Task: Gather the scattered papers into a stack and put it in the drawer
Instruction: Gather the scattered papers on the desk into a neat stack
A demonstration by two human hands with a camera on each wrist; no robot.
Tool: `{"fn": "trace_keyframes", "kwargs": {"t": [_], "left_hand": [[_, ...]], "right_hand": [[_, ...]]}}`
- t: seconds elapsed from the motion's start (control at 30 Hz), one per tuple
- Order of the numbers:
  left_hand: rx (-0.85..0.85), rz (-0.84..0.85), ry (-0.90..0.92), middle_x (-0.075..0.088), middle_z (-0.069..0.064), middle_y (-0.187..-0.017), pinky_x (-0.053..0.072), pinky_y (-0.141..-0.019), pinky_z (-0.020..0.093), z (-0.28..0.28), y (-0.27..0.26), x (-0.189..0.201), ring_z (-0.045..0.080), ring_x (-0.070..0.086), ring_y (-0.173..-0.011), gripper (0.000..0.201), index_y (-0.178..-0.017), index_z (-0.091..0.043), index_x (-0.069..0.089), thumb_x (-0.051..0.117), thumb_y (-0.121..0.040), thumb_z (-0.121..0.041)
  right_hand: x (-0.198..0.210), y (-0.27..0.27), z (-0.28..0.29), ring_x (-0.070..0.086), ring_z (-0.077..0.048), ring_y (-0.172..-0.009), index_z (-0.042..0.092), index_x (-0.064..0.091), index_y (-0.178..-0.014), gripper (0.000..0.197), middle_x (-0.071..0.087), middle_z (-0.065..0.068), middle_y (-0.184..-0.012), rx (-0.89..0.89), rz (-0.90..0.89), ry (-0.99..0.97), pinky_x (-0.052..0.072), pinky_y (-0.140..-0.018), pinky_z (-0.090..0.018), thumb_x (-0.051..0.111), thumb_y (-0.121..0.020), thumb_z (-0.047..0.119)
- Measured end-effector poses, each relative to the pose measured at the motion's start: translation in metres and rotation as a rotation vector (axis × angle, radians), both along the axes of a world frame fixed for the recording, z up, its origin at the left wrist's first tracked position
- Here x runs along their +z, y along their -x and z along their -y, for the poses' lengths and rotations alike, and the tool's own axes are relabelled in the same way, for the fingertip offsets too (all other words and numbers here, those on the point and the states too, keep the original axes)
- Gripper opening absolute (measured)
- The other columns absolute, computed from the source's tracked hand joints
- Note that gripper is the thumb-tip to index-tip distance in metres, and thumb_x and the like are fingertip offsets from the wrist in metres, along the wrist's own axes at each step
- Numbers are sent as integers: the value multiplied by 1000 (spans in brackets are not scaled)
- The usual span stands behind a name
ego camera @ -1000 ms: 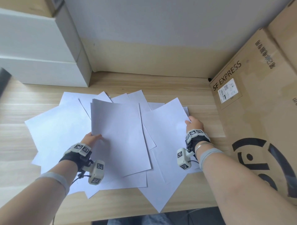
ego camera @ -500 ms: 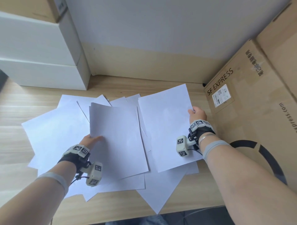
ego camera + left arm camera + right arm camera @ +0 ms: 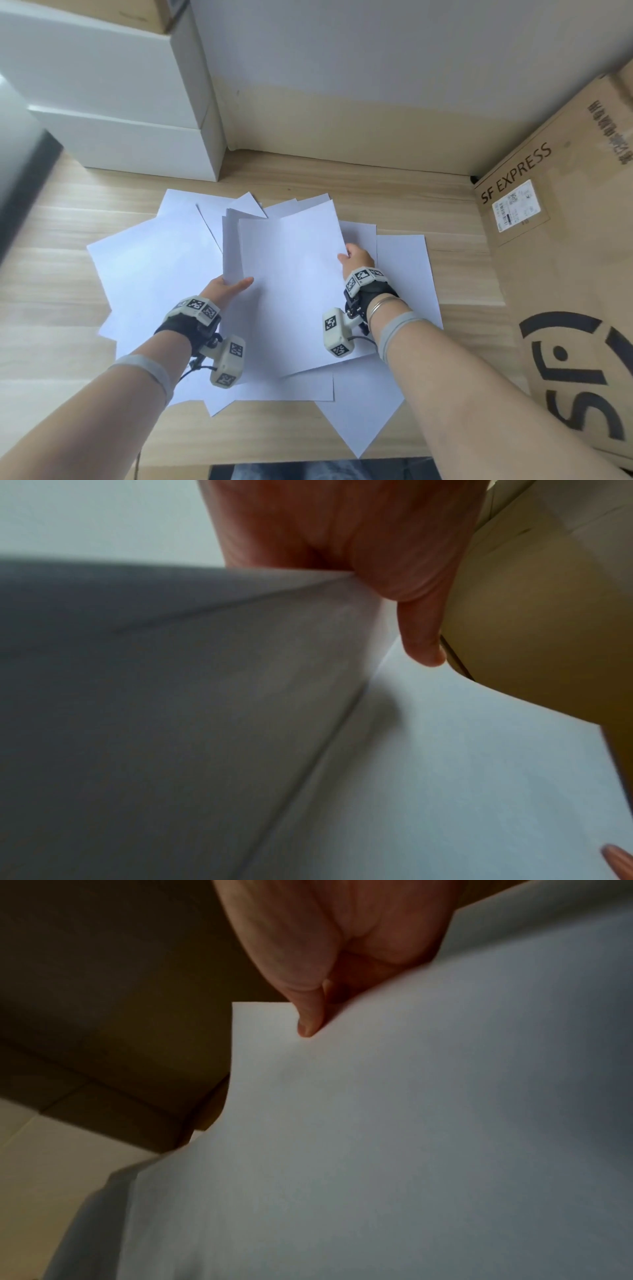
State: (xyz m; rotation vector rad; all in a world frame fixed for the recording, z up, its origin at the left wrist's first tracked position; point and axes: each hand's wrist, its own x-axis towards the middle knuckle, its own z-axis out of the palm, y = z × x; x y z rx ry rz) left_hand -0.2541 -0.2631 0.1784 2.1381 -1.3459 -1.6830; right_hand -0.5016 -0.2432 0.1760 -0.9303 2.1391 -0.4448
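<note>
Several white paper sheets [image 3: 154, 274] lie fanned over the wooden desk [image 3: 428, 198]. My right hand [image 3: 354, 258] pinches the right edge of one lifted sheet [image 3: 294, 284], thumb on top; the right wrist view shows its fingers under that sheet [image 3: 411, 1123]. This sheet now lies over the sheet [image 3: 231, 246] that my left hand [image 3: 227, 286] holds by its near left edge, thumb on top. The left wrist view shows the thumb [image 3: 421, 642] pressing on paper [image 3: 205, 696]. The white drawer unit [image 3: 130, 137] stands at the back left, its drawers closed.
A large SF EXPRESS cardboard box [image 3: 565, 274] fills the right side, close to the papers. The wall runs along the desk's back. One sheet's corner [image 3: 358, 448] overhangs the desk's near edge. Bare wood shows at the far left and front.
My right hand has lifted one sheet off the right side and carried it left, onto the sheet held by my left hand. More sheets now show uncovered at the right.
</note>
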Motion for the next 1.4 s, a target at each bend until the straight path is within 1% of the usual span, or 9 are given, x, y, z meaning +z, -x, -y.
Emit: {"fn": "trace_keyframes", "kwargs": {"t": [0.07,0.13,0.2,0.33,0.5,0.83,1.07,1.23,1.4], "left_hand": [[-17,34,-4,60,13,-81,47,-86,43,1,-2,-3,19,43,-74,42,-95,3,60,61,-87,-39],[-32,48,-23,44,3,-64,44,-65,35,2,-4,-2,20,41,-61,37,-68,-10,48,63,-84,-41],[-34,22,-41,50,6,-69,37,-60,29,3,-6,-5,21,48,-62,34,-74,-8,53,67,-82,-38],[75,-104,-50,67,19,-101,51,-92,45,3,-11,-15,34,64,-94,37,-106,1,62,74,-78,-19],[166,-141,4,62,20,-99,47,-96,51,4,-22,-9,33,59,-92,36,-114,2,58,68,-82,-11],[332,-172,58,60,20,-97,45,-87,46,4,-65,-10,32,55,-89,29,-111,-3,58,66,-83,-5],[362,-190,48,61,20,-100,45,-94,53,-3,-79,-17,32,57,-90,33,-112,-3,59,68,-81,-7],[384,-214,34,61,20,-99,45,-95,53,-5,-85,-19,32,57,-90,28,-108,-5,60,67,-81,-5],[382,-210,17,62,20,-98,45,-96,53,-5,-86,-20,33,57,-90,26,-105,-6,60,68,-81,-6]], "right_hand": [[-4,-11,1,60,-34,-96,-3,55,-115,26,63,-21,-110,42,17,-46,35,-67,-23,45,-94,9],[-8,-19,1,55,-28,-86,-2,54,-110,23,62,-21,-110,74,23,-82,32,-67,-21,45,-94,9],[-12,-25,1,48,-22,-81,1,54,-106,17,58,-18,-100,93,30,-120,32,-68,-22,45,-94,11],[-17,-33,4,49,-22,-82,3,55,-106,19,60,-18,-101,128,47,-147,35,-70,-24,47,-92,13],[-14,-22,6,59,-25,-89,5,63,-109,23,66,-10,-104,46,10,-27,44,-77,-23,50,-90,9],[-12,-30,15,49,-29,-120,18,47,-126,50,45,-9,-133,219,-131,-111,40,-99,-31,67,-80,18],[-17,-50,13,35,-30,-124,26,35,-135,72,37,-4,-133,209,-209,-149,44,-97,-40,73,-73,18],[-19,-49,13,49,-33,-118,24,30,-138,80,39,-10,-132,187,-166,-129,45,-94,-39,75,-73,14],[-12,-35,15,55,-32,-117,9,47,-129,43,57,-14,-129,160,-171,-122,45,-93,-33,59,-89,20]]}}
